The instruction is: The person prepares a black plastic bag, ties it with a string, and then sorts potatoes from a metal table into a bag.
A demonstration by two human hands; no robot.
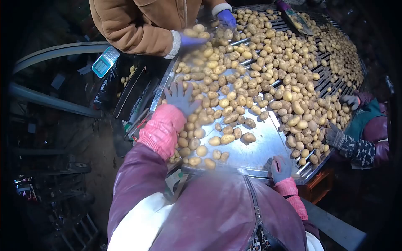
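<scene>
My left hand [180, 99], in a grey glove with a pink knitted cuff, reaches over the left side of the metal table. Its fingers are spread over the potatoes [227, 139], holding none. Near the table's front edge, my right hand [282, 168] wears a similar glove and has its fingers curled in. Whether anything is inside it is hidden. Between my hands, a bare patch of the metal table [261, 149] shows around a few loose potatoes.
Across the table, a person in a tan jacket [138, 31] handles potatoes with purple gloves [226, 19]. At the right, another person's gloved hands [336, 137] touch the potato pile. Dark slatted bars [324, 72] lie under the far potatoes. A blue scale [105, 62] stands at the left.
</scene>
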